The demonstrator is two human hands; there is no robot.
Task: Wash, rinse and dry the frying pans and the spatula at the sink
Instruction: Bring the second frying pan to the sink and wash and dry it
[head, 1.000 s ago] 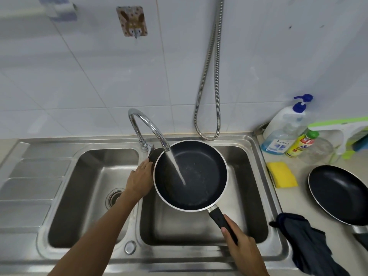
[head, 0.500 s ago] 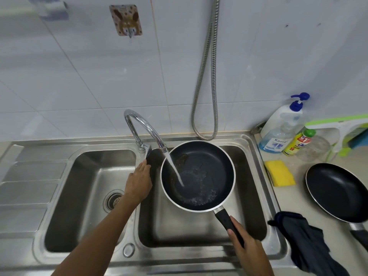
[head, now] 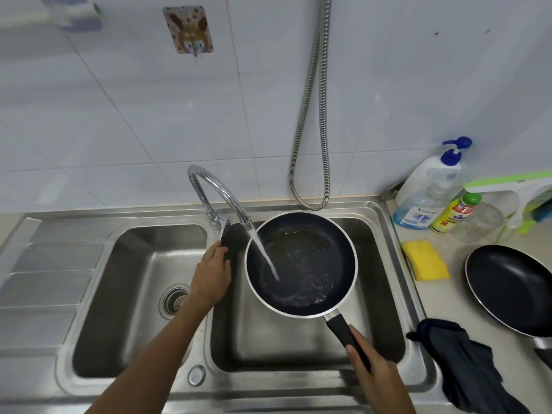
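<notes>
Pan (head: 301,264): held over the right basin of the sink (head: 298,389), centre of frame, under running water (head: 265,258). The right hand (head: 376,380) is clenched round its black handle (head: 346,336). The left hand (head: 212,273) has its fingers curled on the lever (head: 224,231) of the tap (head: 221,192).

Change: a second ago the pan stood tilted and the stream ran off it. It now sits flatter and further right of the spout, so the stream strikes the left of its floor and water pools, rippling, across the lower half. Both hands keep their holds.

Judgement: rinsing of this pan is under way; drying is not begun.

Outward: a second pan (head: 510,288) lies on the worktop (head: 448,297) at right, with a yellow sponge (head: 425,259) and dark cloth (head: 466,366) near. No spatula is in view.
</notes>
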